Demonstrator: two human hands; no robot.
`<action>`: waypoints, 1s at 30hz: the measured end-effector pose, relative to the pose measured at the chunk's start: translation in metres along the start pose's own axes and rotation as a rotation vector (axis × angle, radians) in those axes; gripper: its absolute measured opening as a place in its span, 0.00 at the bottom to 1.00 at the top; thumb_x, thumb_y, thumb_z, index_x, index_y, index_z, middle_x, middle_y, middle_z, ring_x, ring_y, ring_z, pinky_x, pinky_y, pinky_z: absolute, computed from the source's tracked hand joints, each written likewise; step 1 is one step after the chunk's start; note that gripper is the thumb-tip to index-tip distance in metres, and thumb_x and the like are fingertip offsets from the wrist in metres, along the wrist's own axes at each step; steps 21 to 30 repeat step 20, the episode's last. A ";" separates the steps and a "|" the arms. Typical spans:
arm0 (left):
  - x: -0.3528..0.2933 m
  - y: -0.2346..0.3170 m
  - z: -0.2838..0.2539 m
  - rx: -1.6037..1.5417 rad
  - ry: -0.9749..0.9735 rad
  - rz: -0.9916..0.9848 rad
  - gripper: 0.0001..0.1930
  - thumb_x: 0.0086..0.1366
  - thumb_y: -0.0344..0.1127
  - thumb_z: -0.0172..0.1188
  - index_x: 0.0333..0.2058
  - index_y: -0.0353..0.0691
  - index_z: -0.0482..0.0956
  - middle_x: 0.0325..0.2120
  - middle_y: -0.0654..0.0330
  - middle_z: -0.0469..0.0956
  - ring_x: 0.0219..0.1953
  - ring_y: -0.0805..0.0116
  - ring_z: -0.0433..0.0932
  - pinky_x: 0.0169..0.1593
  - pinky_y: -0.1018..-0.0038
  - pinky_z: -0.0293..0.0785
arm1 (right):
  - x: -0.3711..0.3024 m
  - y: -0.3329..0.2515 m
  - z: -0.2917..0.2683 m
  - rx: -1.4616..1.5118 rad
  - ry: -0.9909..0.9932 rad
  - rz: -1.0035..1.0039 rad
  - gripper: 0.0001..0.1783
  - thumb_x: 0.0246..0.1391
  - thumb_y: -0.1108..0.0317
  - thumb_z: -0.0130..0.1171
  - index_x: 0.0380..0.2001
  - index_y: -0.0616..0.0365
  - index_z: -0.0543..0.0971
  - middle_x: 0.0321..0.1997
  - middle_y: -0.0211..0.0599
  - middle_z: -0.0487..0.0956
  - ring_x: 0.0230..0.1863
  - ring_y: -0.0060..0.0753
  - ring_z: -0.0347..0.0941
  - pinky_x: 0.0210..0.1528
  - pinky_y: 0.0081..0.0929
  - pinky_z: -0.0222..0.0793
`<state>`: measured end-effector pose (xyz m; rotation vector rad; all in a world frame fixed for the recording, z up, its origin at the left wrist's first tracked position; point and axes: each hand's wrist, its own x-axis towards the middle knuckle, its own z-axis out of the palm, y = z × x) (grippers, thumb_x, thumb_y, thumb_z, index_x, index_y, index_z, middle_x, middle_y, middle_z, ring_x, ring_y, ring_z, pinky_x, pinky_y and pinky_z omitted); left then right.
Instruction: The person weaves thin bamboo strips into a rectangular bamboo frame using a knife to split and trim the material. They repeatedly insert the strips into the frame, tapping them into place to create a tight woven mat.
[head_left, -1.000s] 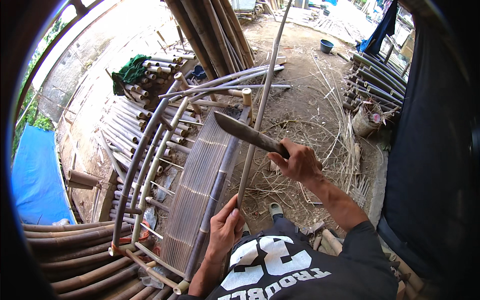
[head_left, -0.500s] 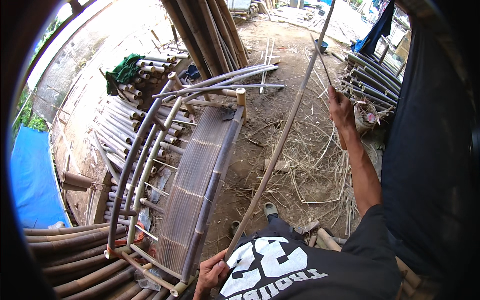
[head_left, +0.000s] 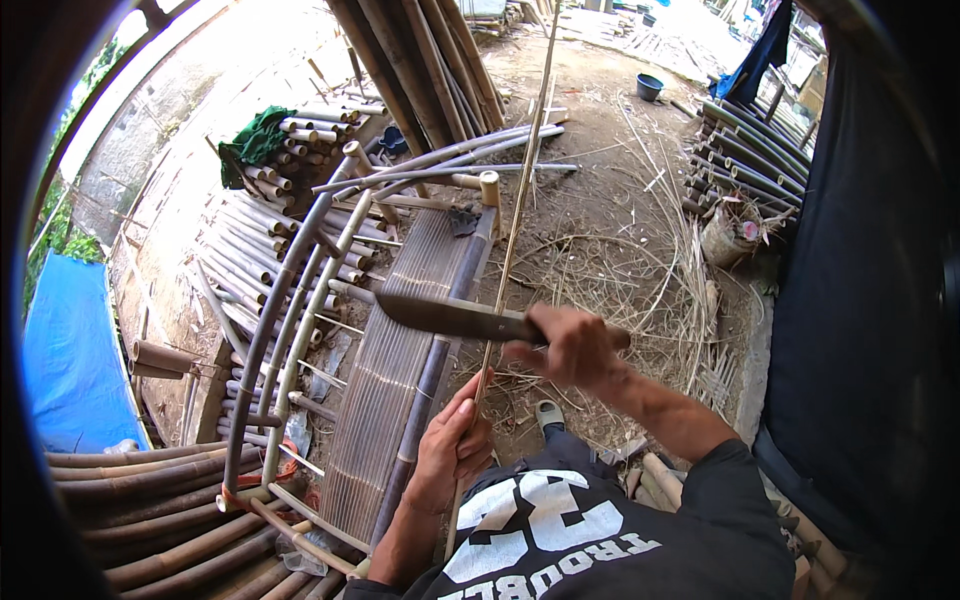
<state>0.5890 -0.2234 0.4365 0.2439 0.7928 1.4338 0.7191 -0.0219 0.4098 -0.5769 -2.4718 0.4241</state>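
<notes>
My left hand (head_left: pixel 455 450) is wrapped round a long, thin bamboo strip (head_left: pixel 526 170) in front of my chest. The strip slants upward and away toward the top of the view, and its lower end passes by my shirt. In my right hand (head_left: pixel 575 348) is a machete (head_left: pixel 440 315) gripped by its handle. The broad dark blade points left, crossing the strip just above my left hand; whether it touches the strip I cannot tell. Under the blade's tip lies the slatted seat of a bamboo bench (head_left: pixel 385 370).
Stacked bamboo poles (head_left: pixel 240 260) lie left of the bench, with curved poles (head_left: pixel 150 490) at lower left. More poles (head_left: pixel 745 165) are piled at right, near a cut stump (head_left: pixel 730 235). Shavings (head_left: pixel 600 270) litter the ground. A dark bucket (head_left: pixel 649 87) stands farther off.
My right hand came down and left, bringing the machete across the bamboo strip. My left hand rose slightly and moved right. The strip now stands more upright, seen narrower.
</notes>
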 end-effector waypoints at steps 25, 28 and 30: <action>-0.150 -0.048 -0.079 0.216 0.113 -0.242 0.40 0.65 0.58 0.54 0.67 0.38 0.55 0.14 0.72 0.58 0.14 0.81 0.54 0.18 0.80 0.49 | 0.046 0.177 -0.101 -0.157 0.133 0.688 0.39 0.58 0.26 0.36 0.24 0.53 0.73 0.13 0.29 0.73 0.17 0.28 0.76 0.16 0.34 0.70; -0.150 -0.048 -0.079 0.216 0.113 -0.242 0.40 0.65 0.58 0.54 0.67 0.38 0.55 0.14 0.72 0.58 0.14 0.81 0.54 0.18 0.80 0.49 | 0.046 0.177 -0.101 -0.157 0.133 0.688 0.39 0.58 0.26 0.36 0.24 0.53 0.73 0.13 0.29 0.73 0.17 0.28 0.76 0.16 0.34 0.70; -0.150 -0.048 -0.079 0.216 0.113 -0.242 0.40 0.65 0.58 0.54 0.67 0.38 0.55 0.14 0.72 0.58 0.14 0.81 0.54 0.18 0.80 0.49 | 0.046 0.177 -0.101 -0.157 0.133 0.688 0.39 0.58 0.26 0.36 0.24 0.53 0.73 0.13 0.29 0.73 0.17 0.28 0.76 0.16 0.34 0.70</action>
